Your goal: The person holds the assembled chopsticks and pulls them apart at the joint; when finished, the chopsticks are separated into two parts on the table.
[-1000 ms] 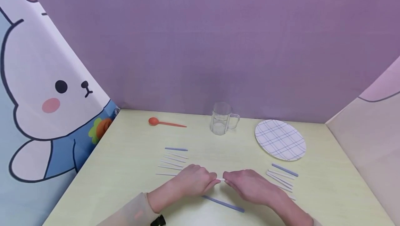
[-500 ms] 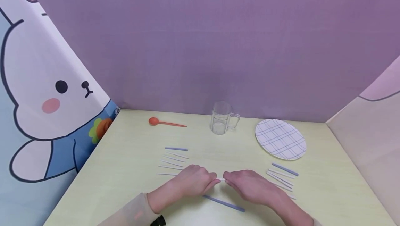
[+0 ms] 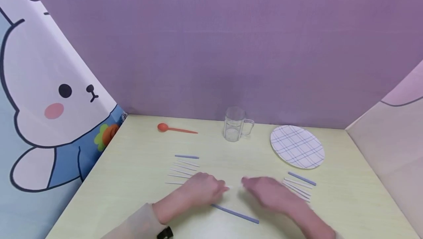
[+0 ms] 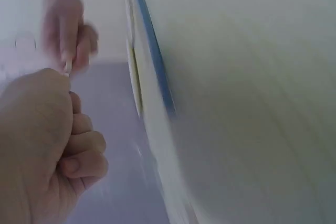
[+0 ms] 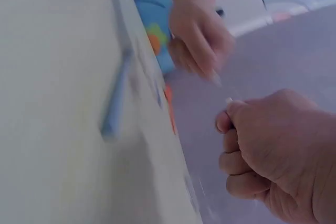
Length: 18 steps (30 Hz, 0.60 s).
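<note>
Over the front middle of the table, my left hand (image 3: pixel 205 188) pinches a piece of thin white stick (image 3: pixel 230 187), whose tip pokes out past the fingertips. Facing it across a small gap, my right hand (image 3: pixel 269 193) has its fingers curled, and a short white end (image 5: pixel 229 99) shows at the thumb in the right wrist view. The two white ends stand apart there; most of each piece is hidden in the fingers. A long blue stick (image 3: pixel 234 213) lies on the table below the hands.
Left of the hands lie a short blue stick (image 3: pixel 187 156) and several thin white sticks (image 3: pixel 185 168). A similar blue stick (image 3: pixel 302 178) and white sticks (image 3: pixel 298 183) lie right. Farther back are an orange spoon (image 3: pixel 162 127), a clear mug (image 3: pixel 232 129) and a checked plate (image 3: pixel 297 147).
Earlier both hands held one white stick between them, close together. Now the hands have drawn apart, the stick is in two, and the right hand has shifted slightly right and up.
</note>
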{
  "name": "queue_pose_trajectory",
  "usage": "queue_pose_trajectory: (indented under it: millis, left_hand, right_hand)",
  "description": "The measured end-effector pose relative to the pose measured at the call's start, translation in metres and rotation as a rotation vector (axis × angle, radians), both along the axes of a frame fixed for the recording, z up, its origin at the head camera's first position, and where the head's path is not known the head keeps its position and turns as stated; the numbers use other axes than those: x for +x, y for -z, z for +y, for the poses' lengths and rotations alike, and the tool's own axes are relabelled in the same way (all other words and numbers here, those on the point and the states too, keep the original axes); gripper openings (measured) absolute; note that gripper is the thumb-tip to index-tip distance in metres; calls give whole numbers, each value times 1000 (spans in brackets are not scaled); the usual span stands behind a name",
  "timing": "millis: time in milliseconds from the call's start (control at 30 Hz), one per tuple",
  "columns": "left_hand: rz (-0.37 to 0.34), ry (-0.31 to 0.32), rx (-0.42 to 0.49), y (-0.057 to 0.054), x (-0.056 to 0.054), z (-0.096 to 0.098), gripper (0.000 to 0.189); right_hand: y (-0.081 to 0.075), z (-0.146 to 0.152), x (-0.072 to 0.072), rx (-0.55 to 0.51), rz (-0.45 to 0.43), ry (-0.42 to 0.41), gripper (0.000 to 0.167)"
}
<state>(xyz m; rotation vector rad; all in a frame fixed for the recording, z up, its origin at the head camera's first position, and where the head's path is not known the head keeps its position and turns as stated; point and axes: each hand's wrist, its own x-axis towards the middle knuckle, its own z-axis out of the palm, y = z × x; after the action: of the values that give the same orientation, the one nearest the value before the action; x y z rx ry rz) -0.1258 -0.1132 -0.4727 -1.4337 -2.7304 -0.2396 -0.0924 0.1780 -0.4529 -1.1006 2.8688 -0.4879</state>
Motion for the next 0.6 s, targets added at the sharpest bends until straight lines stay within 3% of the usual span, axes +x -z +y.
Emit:
queue_pose_trajectory:
  millis: [100, 200, 300, 467, 600]
  left_hand:
    - [-31, -86, -4, -2, -7, -25, 42]
    - [-15, -121, 33, -2, -9, -49, 42]
    - [17, -126, 52, 0, -9, -65, 38]
    - [27, -153, 39, 6, -7, -78, 17]
    - [31, -161, 47, 10, -6, -83, 5]
  right_hand:
    - [-5, 34, 0, -32, 53, 146, 14]
    - [-6, 63, 1, -72, 134, 195, 26]
    - [-3, 79, 3, -100, 169, 178, 36]
    - [9, 91, 9, -117, 209, 108, 26]
    - [17, 96, 14, -121, 227, 42, 28]
